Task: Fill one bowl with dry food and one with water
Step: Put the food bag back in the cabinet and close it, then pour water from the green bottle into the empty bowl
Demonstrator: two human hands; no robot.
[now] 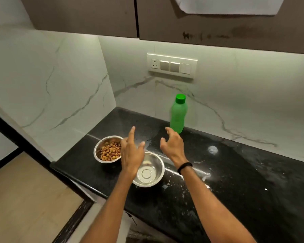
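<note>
A black stone counter is set in a marble-walled kitchen corner. On it a steel bowl of dry food is placed just left of an empty steel bowl. Above them, the left hand and right hand are held apart, fingers spread, gripping nothing. A capped green bottle is stood behind by the wall.

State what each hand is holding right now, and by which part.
Nothing is held. The left hand is open above the bowls; the right hand is open, fingers spread, just short of the capped green bottle.
</note>
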